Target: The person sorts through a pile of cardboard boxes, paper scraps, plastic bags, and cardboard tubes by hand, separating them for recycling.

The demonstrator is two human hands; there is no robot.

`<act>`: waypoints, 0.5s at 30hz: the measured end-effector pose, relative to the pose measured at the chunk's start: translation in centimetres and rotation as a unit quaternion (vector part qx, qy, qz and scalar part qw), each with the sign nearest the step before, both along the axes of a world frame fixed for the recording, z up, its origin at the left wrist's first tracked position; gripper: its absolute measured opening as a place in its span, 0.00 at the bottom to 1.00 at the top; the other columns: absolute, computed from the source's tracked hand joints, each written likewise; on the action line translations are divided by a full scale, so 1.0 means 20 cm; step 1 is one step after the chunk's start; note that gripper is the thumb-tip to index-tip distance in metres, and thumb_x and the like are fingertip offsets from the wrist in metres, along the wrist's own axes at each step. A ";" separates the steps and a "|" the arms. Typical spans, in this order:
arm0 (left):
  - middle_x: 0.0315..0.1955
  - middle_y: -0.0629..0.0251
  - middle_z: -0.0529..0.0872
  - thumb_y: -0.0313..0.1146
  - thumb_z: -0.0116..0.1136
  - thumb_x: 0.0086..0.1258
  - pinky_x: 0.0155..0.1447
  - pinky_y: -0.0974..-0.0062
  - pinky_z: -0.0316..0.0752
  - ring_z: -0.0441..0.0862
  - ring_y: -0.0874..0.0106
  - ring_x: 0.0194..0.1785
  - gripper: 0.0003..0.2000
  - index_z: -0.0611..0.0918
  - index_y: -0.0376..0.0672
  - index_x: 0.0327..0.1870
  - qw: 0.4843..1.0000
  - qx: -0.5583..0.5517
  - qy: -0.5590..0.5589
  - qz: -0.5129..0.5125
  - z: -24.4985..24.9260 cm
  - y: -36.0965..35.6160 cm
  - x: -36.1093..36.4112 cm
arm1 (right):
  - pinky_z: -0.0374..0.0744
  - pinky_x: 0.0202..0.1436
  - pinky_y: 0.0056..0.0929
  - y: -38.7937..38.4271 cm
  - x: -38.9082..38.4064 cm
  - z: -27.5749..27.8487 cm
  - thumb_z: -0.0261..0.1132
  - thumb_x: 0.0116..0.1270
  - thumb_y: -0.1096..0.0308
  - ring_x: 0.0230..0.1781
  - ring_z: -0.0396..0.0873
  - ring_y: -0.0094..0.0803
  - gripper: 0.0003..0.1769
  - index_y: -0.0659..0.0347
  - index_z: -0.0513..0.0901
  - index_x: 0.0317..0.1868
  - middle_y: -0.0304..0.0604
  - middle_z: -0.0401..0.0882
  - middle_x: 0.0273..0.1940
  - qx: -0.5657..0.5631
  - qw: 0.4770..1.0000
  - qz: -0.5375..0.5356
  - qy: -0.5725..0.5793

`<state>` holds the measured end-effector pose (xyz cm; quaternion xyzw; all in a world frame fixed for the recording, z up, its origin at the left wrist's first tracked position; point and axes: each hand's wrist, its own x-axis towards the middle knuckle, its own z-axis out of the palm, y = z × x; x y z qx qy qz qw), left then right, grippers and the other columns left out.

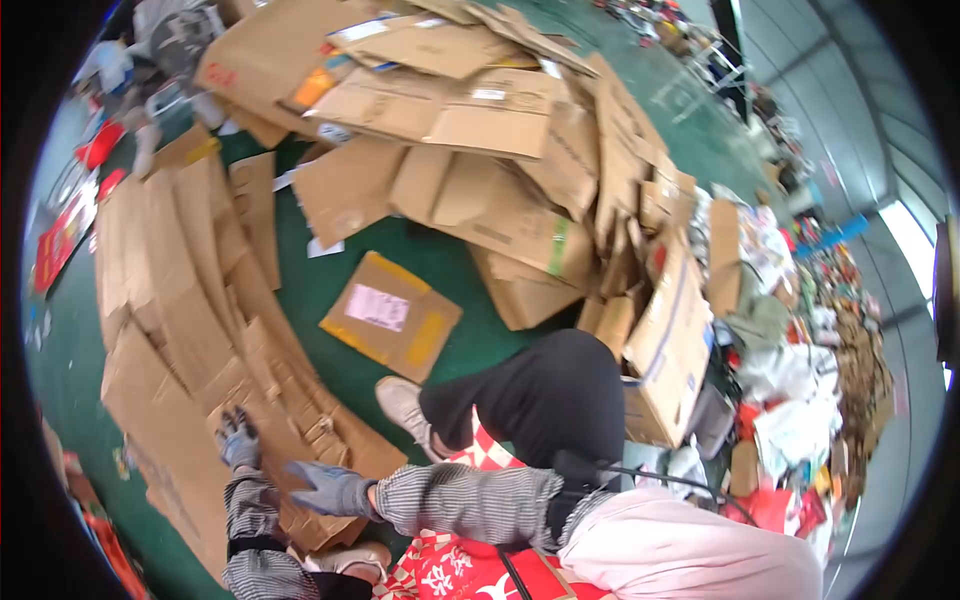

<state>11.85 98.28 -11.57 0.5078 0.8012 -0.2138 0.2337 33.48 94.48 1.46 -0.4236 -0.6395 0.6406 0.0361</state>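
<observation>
My left hand (238, 440), in a grey-blue glove, lies on the long stack of flattened cardboard (185, 350) at the left, its fingers apart and pointing up the stack. My right hand (332, 490), gloved as well, is stretched out over the lower part of that stack with spread fingers; whether it touches the cardboard I cannot tell. Neither hand holds anything. A flat cardboard piece (400, 343) with a pink-white label and yellow tape lies on the green floor beyond my shoe.
A large heap of flattened boxes (470, 110) covers the floor ahead. An opened box (672, 350) leans beside my knee. Bags and mixed waste (790, 380) are piled at the right, with more red and grey items (98, 145) at the upper left.
</observation>
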 end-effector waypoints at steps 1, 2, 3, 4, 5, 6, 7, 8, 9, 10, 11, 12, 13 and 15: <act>0.67 0.58 0.50 0.43 0.39 0.64 0.68 0.57 0.45 0.50 0.49 0.67 0.29 0.49 0.60 0.67 1.000 0.017 -0.001 -0.020 -0.06 0.02 -0.04 | 0.62 0.61 0.34 0.09 0.07 0.22 0.53 0.62 0.52 0.59 0.63 0.47 0.32 0.60 0.60 0.62 0.56 0.63 0.58 0.085 0.992 -0.041 0.082; 0.66 0.56 0.50 0.42 0.41 0.63 0.68 0.57 0.44 0.49 0.52 0.68 0.31 0.48 0.58 0.68 0.999 0.034 0.000 -0.035 -0.14 0.02 -0.12 | 0.62 0.61 0.34 0.20 0.18 0.48 0.54 0.62 0.54 0.59 0.62 0.46 0.31 0.61 0.60 0.62 0.54 0.63 0.58 0.085 0.984 -0.080 0.138; 0.66 0.53 0.49 0.38 0.44 0.61 0.68 0.59 0.45 0.48 0.53 0.68 0.33 0.47 0.55 0.68 0.998 0.058 -0.009 -0.038 -0.21 0.03 -0.22 | 0.63 0.60 0.33 0.27 0.31 0.61 0.55 0.62 0.55 0.59 0.64 0.45 0.30 0.60 0.60 0.61 0.53 0.64 0.57 0.204 0.961 -0.118 0.146; 0.66 0.51 0.47 0.35 0.46 0.59 0.68 0.61 0.46 0.48 0.55 0.68 0.35 0.46 0.53 0.68 0.996 0.080 -0.017 -0.041 -0.23 0.05 -0.27 | 0.65 0.58 0.32 0.35 0.49 0.83 0.56 0.62 0.57 0.58 0.66 0.40 0.30 0.61 0.62 0.61 0.50 0.66 0.57 0.183 0.963 -0.161 0.111; 0.65 0.51 0.51 0.33 0.47 0.59 0.67 0.61 0.48 0.50 0.53 0.67 0.34 0.48 0.50 0.68 0.993 0.112 -0.037 -0.017 -0.13 0.06 -0.28 | 0.66 0.56 0.29 0.38 0.68 0.94 0.57 0.62 0.62 0.56 0.67 0.33 0.26 0.61 0.64 0.59 0.45 0.67 0.56 0.263 0.932 -0.240 0.073; 0.65 0.51 0.51 0.33 0.47 0.59 0.67 0.61 0.48 0.50 0.53 0.67 0.34 0.48 0.50 0.68 0.992 0.114 -0.038 -0.026 -0.14 0.05 -0.27 | 0.67 0.55 0.26 0.42 0.89 0.96 0.56 0.63 0.67 0.54 0.68 0.28 0.23 0.62 0.65 0.58 0.43 0.68 0.55 0.327 0.882 -0.333 0.068; 0.65 0.51 0.54 0.33 0.47 0.60 0.67 0.61 0.49 0.51 0.53 0.66 0.33 0.51 0.50 0.67 0.980 0.194 -0.042 -0.023 -0.16 0.01 -0.32 | 0.68 0.55 0.30 0.44 1.08 0.99 0.58 0.60 0.68 0.50 0.72 0.39 0.22 0.63 0.68 0.55 0.49 0.73 0.49 0.235 0.836 -0.469 0.157; 0.64 0.51 0.56 0.33 0.47 0.61 0.66 0.61 0.49 0.52 0.52 0.66 0.31 0.53 0.50 0.67 0.960 0.275 -0.046 -0.020 -0.17 -0.03 -0.34 | 0.69 0.55 0.29 0.49 1.34 0.88 0.56 0.58 0.74 0.50 0.72 0.40 0.21 0.62 0.70 0.55 0.48 0.74 0.49 0.434 0.750 -0.495 0.065; 0.64 0.51 0.56 0.33 0.47 0.61 0.66 0.61 0.49 0.52 0.52 0.66 0.31 0.53 0.50 0.67 0.959 0.280 -0.043 -0.024 -0.14 -0.06 -0.32 | 0.67 0.56 0.29 0.50 1.61 0.81 0.55 0.57 0.74 0.52 0.72 0.39 0.22 0.62 0.70 0.54 0.49 0.74 0.49 0.516 0.723 -0.452 -0.081; 0.63 0.52 0.57 0.32 0.46 0.62 0.67 0.61 0.47 0.52 0.55 0.66 0.29 0.55 0.48 0.66 0.937 0.348 -0.017 -0.030 -0.11 -0.09 -0.30 | 0.62 0.60 0.36 0.47 1.85 0.71 0.53 0.57 0.68 0.56 0.68 0.39 0.22 0.59 0.71 0.54 0.49 0.73 0.50 0.531 0.693 -0.372 -0.316; 0.63 0.54 0.59 0.32 0.45 0.63 0.68 0.62 0.44 0.52 0.57 0.67 0.27 0.57 0.45 0.65 0.910 0.413 0.009 -0.035 -0.06 -0.12 -0.26 | 0.58 0.61 0.42 0.42 2.07 0.56 0.52 0.58 0.63 0.57 0.66 0.40 0.22 0.58 0.71 0.54 0.47 0.73 0.50 0.505 0.674 -0.315 -0.439; 0.63 0.54 0.59 0.32 0.45 0.63 0.68 0.62 0.44 0.52 0.57 0.67 0.27 0.57 0.45 0.65 0.908 0.417 0.014 -0.039 0.04 -0.14 -0.19 | 0.54 0.62 0.47 0.34 2.27 0.41 0.51 0.59 0.58 0.58 0.65 0.40 0.23 0.56 0.72 0.53 0.46 0.73 0.51 0.468 0.643 -0.251 -0.553; 0.62 0.54 0.60 0.32 0.45 0.64 0.68 0.62 0.44 0.53 0.58 0.66 0.26 0.59 0.45 0.64 0.896 0.442 0.001 -0.038 0.18 -0.17 -0.09 | 0.51 0.62 0.50 0.25 2.50 0.26 0.50 0.60 0.55 0.57 0.66 0.40 0.22 0.55 0.73 0.52 0.46 0.74 0.48 0.514 0.615 -0.176 -0.571; 0.62 0.54 0.60 0.33 0.45 0.64 0.68 0.63 0.45 0.53 0.58 0.66 0.24 0.61 0.44 0.63 0.885 0.465 -0.005 -0.035 0.32 -0.25 0.03 | 0.49 0.62 0.54 0.18 2.62 0.27 0.48 0.61 0.52 0.55 0.67 0.40 0.22 0.54 0.74 0.51 0.45 0.76 0.46 0.558 0.586 -0.099 -0.579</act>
